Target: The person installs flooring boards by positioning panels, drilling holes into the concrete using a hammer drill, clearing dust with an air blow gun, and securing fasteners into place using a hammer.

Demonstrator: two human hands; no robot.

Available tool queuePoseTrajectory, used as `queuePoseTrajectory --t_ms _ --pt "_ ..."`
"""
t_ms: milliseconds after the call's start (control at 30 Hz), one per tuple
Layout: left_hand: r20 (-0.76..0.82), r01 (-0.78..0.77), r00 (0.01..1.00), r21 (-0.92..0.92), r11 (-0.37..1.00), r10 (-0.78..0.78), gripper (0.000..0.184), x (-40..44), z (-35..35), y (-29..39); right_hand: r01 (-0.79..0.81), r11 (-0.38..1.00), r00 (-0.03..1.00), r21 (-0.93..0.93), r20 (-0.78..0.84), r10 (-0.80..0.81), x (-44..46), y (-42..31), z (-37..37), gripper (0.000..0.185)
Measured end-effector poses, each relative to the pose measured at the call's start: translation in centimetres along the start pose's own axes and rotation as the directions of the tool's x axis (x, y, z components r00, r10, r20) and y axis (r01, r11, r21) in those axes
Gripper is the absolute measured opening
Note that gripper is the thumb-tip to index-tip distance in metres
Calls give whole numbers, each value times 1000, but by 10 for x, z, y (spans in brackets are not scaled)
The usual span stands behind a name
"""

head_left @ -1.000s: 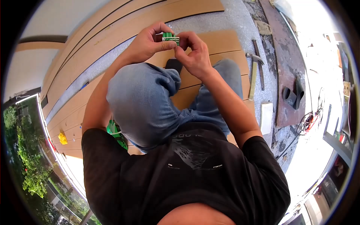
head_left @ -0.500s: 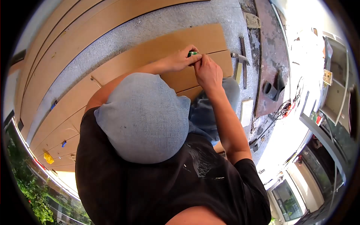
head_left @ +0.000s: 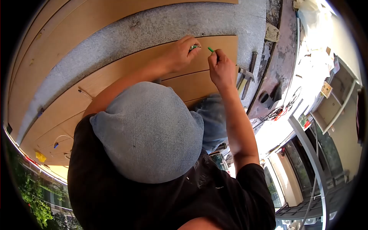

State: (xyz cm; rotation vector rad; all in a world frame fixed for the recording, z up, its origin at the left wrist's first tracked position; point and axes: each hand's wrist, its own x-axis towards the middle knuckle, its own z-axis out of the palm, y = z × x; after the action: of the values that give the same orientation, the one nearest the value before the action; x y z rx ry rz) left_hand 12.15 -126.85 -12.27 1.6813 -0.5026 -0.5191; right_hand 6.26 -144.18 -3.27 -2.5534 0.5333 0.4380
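My left hand (head_left: pixel 183 53) is closed around a small green-and-white object (head_left: pixel 194 47), mostly covered by the fingers; its kind is unclear. To its right, my right hand (head_left: pixel 222 68) pinches a short, thin green stick-like piece (head_left: pixel 210 49) that points up and left. A small gap separates the two hands. Both are above the brown boards (head_left: pixel 218 40), beyond my denim-covered knee (head_left: pixel 149 130).
A hammer (head_left: pixel 247 73) lies right of the boards, near a dark metal bar (head_left: pixel 254 61). Further right are a dark cup-like object (head_left: pixel 265 99) and tangled cables (head_left: pixel 281 112). Long panels (head_left: pixel 42 50) curve along the left. A yellow item (head_left: pixel 40 156) lies at lower left.
My hands, together before, have moved apart. The right hand now holds the green stick-like piece away from the object in the left hand. The whole view has shifted slightly.
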Motion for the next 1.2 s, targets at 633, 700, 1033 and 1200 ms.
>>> queuePoseTrajectory --t_ms 633,700,1033,1200 --pt "298 -189 950 303 934 95 24 -37 12 -28 499 688 824 -527 534 -188 123 13 30 14" --pt "230 -162 968 260 952 102 21 -29 10 -30 512 667 812 -542 559 -169 127 12 29 13" --pt "-3 -149 987 321 935 159 35 62 -1 -59 399 785 809 -474 585 -59 128 10 3 27" --pt "136 -82 990 336 938 37 40 75 9 -66 -4 976 969 -217 238 57 67 70 -22 28"
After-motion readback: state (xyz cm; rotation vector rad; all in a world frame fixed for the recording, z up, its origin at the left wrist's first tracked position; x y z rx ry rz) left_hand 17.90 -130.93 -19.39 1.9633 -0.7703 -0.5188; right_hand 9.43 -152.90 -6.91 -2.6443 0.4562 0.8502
